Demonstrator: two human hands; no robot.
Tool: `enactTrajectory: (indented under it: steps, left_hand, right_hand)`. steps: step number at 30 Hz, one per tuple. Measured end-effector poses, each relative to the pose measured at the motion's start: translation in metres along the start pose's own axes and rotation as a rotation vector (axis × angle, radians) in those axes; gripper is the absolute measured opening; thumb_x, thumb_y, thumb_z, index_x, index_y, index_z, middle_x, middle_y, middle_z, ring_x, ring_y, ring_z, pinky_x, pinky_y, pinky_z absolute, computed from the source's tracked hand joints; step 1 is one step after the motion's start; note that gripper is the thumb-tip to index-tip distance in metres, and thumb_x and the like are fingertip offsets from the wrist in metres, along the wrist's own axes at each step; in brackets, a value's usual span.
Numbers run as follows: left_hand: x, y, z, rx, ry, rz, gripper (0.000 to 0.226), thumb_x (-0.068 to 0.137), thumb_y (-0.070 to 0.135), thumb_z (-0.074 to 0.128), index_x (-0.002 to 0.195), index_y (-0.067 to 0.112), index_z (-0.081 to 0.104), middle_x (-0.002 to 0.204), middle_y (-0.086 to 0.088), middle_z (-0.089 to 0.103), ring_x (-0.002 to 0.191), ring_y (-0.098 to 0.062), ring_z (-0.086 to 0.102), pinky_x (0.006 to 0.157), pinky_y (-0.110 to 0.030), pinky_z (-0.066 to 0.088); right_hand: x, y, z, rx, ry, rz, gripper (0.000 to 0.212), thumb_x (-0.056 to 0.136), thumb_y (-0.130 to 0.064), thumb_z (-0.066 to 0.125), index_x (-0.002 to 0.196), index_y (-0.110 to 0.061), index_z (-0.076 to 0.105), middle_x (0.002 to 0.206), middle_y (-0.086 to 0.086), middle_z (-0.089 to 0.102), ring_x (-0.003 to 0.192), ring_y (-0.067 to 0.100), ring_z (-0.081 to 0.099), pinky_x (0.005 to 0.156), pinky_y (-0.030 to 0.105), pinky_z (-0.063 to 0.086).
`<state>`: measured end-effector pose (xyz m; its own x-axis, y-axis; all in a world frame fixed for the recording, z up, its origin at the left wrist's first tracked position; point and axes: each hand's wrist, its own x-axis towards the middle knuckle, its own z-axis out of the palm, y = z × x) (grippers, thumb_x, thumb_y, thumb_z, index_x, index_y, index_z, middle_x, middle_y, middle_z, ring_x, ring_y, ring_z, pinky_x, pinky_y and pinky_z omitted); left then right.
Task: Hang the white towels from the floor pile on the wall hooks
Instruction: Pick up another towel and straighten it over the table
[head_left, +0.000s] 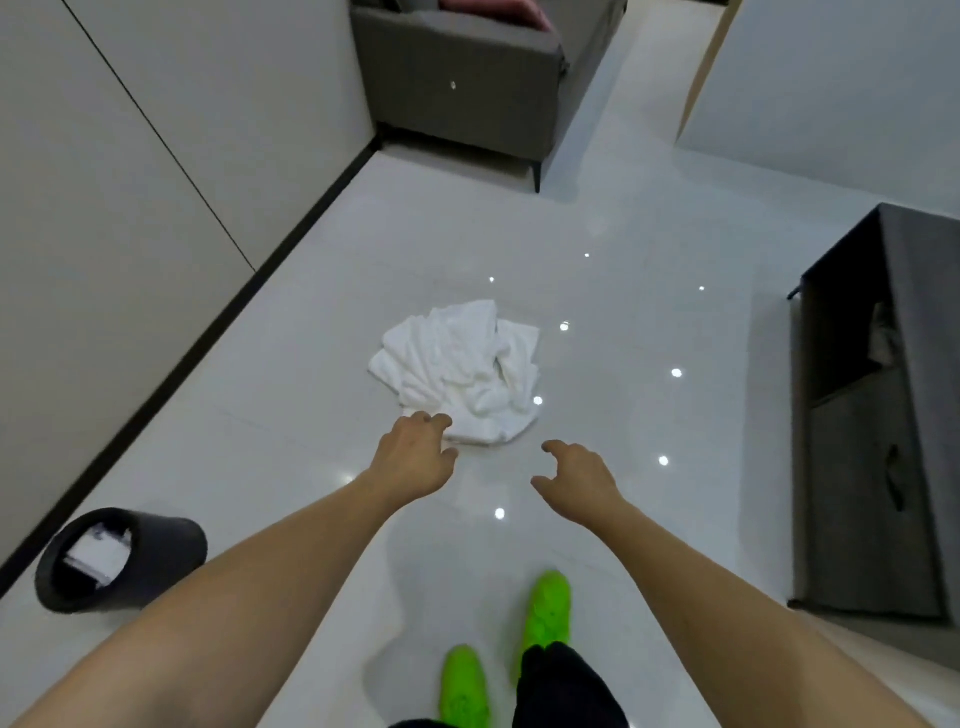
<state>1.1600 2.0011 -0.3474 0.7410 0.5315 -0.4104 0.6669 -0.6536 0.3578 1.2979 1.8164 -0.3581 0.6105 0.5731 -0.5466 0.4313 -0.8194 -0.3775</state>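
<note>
A glossy white tiled floor (270, 415) runs under me, dotted with small reflections of ceiling lights, with a pale panelled wall (130, 171) and its dark skirting along my left.

Nearest to me, below my wrists, are my two bright green shoes (548, 608), toes pointing toward my hands. Behind and to the outside of my left hand, close to the skirting, a dark round bin (156, 551) lies on its side with white scraps inside.

Both my arms stretch forward. My left hand (415, 452) has its fingers loosely curled and holds nothing; its fingertips sit at the near-left edge of the towel pile (462, 369), though I cannot tell whether they touch the cloth. My right hand (576, 478) is also loosely curled around nothing, hanging over bare floor just short of the pile's near-right edge and apart from it.

The white towels lie crumpled in one heap just beyond my fingers, mostly ahead of my left hand. The heap has no clear long axis; its folds fan from the near edge away from me and to the left.

To the outside of my right hand stands a dark grey cabinet (878, 467). Well beyond the pile, a grey sofa (457, 78) stands against the wall.
</note>
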Motion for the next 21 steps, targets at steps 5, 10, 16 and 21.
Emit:
enactTrajectory:
  steps: [5,10,16,21]
  left_hand:
    - [0.103,-0.006,-0.005,0.016,-0.031,-0.042,0.051,0.094,0.036,0.053,0.142,0.017,0.046,0.133,-0.010,0.053,0.124,-0.031,0.046,0.099,-0.042,0.043]
    - [0.222,-0.013,-0.001,-0.014,-0.079,-0.151,0.048,0.094,0.034,0.055,0.138,0.015,0.050,0.129,-0.012,0.055,0.120,-0.032,0.049,0.096,-0.040,0.045]
    - [0.339,-0.018,0.012,-0.121,-0.155,-0.268,0.046,0.095,0.033,0.056,0.137,0.015,0.051,0.127,-0.011,0.056,0.119,-0.029,0.050,0.096,-0.034,0.038]
    - [0.409,-0.048,0.042,-0.156,-0.195,-0.311,0.044,0.094,0.030,0.057,0.135,0.015,0.053,0.126,-0.011,0.056,0.119,-0.027,0.051,0.096,-0.030,0.035]
  right_hand:
    - [0.115,0.003,-0.012,0.039,-0.070,0.015,0.062,0.089,-0.033,0.059,0.147,-0.017,0.042,0.133,0.011,0.055,0.124,0.029,0.051,0.096,0.035,0.046]
    - [0.250,0.013,-0.024,0.093,-0.154,0.019,0.057,0.090,-0.031,0.059,0.143,-0.015,0.045,0.135,0.009,0.057,0.125,0.028,0.052,0.095,0.034,0.044]
    - [0.374,0.030,-0.033,0.076,-0.282,0.082,0.058,0.090,-0.032,0.060,0.143,-0.014,0.045,0.137,0.012,0.055,0.127,0.029,0.050,0.099,0.034,0.042]
    - [0.454,0.034,-0.003,0.082,-0.366,0.129,0.057,0.090,-0.030,0.059,0.143,-0.014,0.045,0.133,0.010,0.058,0.126,0.028,0.050,0.096,0.033,0.042]
